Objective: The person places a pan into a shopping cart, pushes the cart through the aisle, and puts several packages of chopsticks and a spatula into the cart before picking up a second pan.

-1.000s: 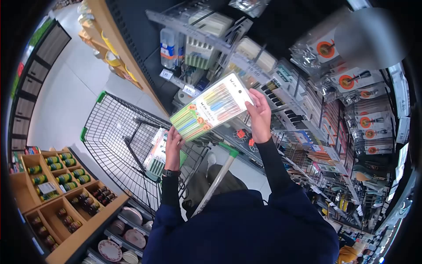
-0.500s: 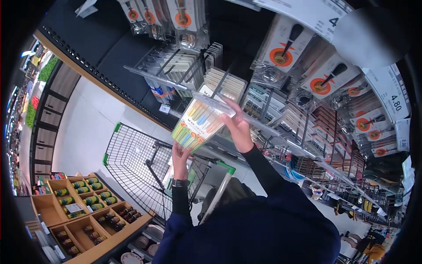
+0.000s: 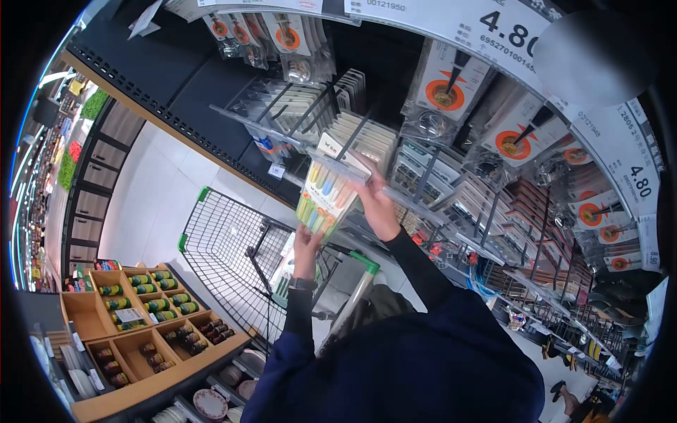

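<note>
A flat retail pack [image 3: 326, 194] with rows of green, yellow, blue and orange stick shapes hangs tilted at the front of a shelf hook; what is inside I cannot make out. My left hand [image 3: 307, 247] pinches its lower edge from below. At the pack's upper right edge is my right hand [image 3: 379, 208], fingers partly behind the pack and thumb at its side. A clear price strip [image 3: 338, 169] crosses in front of the pack's upper part. Behind it, more white-backed packs [image 3: 363, 134] hang in a row on the hook.
A wire shopping cart [image 3: 226, 233] with green corners stands below on the left. Wooden bins [image 3: 134, 345] hold several jars. Carded utensils [image 3: 448, 95] hang at upper right under price labels [image 3: 486, 32]. Plates [image 3: 210, 403] lie on a lower shelf.
The view has shifted a little, so the shelves and cart appear displaced. Both hands stay on the pack, which now sits more upright, close behind the price strip.
</note>
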{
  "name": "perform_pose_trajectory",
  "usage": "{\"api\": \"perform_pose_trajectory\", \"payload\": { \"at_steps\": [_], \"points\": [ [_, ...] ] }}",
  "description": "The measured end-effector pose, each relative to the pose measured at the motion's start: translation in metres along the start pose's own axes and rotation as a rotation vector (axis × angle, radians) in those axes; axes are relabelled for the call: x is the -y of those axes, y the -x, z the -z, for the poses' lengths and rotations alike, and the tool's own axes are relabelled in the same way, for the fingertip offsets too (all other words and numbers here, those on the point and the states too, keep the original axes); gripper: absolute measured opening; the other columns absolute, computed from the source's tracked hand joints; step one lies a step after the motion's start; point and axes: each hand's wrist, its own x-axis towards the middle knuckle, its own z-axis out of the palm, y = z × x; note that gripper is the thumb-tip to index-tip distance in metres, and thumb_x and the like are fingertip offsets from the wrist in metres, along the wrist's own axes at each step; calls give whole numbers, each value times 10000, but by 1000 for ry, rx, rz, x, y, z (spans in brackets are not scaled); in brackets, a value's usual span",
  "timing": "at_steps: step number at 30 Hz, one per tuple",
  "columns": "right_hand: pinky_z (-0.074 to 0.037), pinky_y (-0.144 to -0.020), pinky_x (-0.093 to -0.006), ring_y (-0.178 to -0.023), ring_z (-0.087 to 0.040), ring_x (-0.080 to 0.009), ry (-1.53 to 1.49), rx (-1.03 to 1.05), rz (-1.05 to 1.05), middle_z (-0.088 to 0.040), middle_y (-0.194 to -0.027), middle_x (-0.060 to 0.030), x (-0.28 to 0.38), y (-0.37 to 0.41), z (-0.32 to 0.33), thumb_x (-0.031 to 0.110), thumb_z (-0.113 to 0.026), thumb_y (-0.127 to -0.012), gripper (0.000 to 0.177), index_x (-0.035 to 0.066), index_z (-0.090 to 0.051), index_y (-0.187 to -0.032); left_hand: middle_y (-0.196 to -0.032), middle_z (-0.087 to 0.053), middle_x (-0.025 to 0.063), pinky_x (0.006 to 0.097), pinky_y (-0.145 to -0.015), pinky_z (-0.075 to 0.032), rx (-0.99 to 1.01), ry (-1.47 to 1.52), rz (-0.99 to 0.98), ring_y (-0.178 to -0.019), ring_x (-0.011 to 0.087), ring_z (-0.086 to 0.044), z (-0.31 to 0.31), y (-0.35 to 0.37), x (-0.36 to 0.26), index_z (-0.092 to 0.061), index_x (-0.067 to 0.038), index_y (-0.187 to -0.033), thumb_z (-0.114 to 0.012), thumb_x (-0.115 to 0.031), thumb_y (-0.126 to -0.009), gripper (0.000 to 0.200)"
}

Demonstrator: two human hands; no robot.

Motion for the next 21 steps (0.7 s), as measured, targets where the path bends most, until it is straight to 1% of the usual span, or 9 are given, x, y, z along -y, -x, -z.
{"api": "perform_pose_trajectory", "payload": {
  "at_steps": [5, 7, 8, 10, 11, 13, 17, 19, 21],
  "points": [
    [-339, -1093, -305, -1291, -456, -167, 65, 4, -13, -502, -1401, -129, 6, -1, 10, 55, -529, -985, 468, -23, -416, -1433, -1073, -521, 71, 270, -730, -529, -5, 55, -4, -894, 142, -599, -6, -6, 15, -200, 88, -1483, -708, -76, -867, 815],
    [-346, -1086, -297, -1282, -463, -163, 5, -2, -49, -513, -1386, -130, 12, -2, 12, 71, -527, -997, 453, -20, -421, -1427, -1211, -532, 125, 264, -801, -513, 23, 39, 20, -973, 158, -596, -11, -9, 17, -209, 62, -1491, -711, -80, -869, 812],
    [-346, -1086, -297, -1282, -463, -163, 5, -6, -50, -513, -1386, -130, 12, 0, 14, 71, -527, -997, 453, -20, -421, -1427, -1211, -532, 125, 264, -801, -513, 26, 38, 23, -973, 158, -596, -14, -10, 18, -209, 62, -1491, -711, -80, -869, 812],
    [-378, -1062, -301, -1260, -483, -159, 165, 28, 4, -522, -1370, -132, 11, 2, 16, 80, -524, -1003, 443, -15, -425, -1424, -1341, -494, 177, 281, -871, -497, 15, 49, 61, -1093, 186, -571, -23, -14, 19, -215, 14, -1509, -712, -88, -874, 813],
    [-378, -1062, -301, -1260, -483, -159, 166, 33, 3, -522, -1370, -132, 7, 5, 18, 80, -524, -1003, 443, -15, -425, -1424, -1341, -494, 177, 281, -871, -497, 12, 54, 60, -1093, 186, -571, -29, -16, 19, -215, 14, -1509, -712, -88, -874, 813],
    [-409, -1042, -309, -1236, -510, -163, -11, 15, -69, -531, -1360, -132, -8, 13, 22, 80, -521, -1001, 434, -12, -432, -1416, -1420, -445, 202, 317, -949, -468, 62, 73, 79, -1184, 211, -535, -36, -23, 25, -232, -27, -1518, -718, -110, -879, 808],
    [-401, -1034, -296, -1237, -510, -156, 76, -26, -105, -568, -1306, -133, -32, 45, 39, 84, -522, -1000, 362, -44, -475, -1336, -1419, -474, 161, 355, -1008, -436, 194, -41, 104, -1205, 214, -532, -52, -21, 28, -325, -44, -1485, -717, -179, -891, 724],
    [-425, -1011, -307, -1219, -548, -184, 300, -141, -159, -585, -1291, -128, -53, 68, 52, 35, -524, -978, 355, -25, -475, -1325, -1409, -496, 131, 349, -1007, -438, 199, -57, 126, -1216, 201, -527, -54, -16, 34, -377, -57, -1463, -700, -201, -906, 660],
    [-436, -999, -311, -1209, -563, -194, 323, -170, -190, -594, -1283, -123, -56, 88, 64, 20, -523, -971, 348, -9, -489, -1316, -1424, -492, 112, 352, -1008, -438, 207, -104, 109, -1222, 191, -524, -54, -6, 34, -418, -63, -1440, -680, -212, -917, 604]
  ]
}}
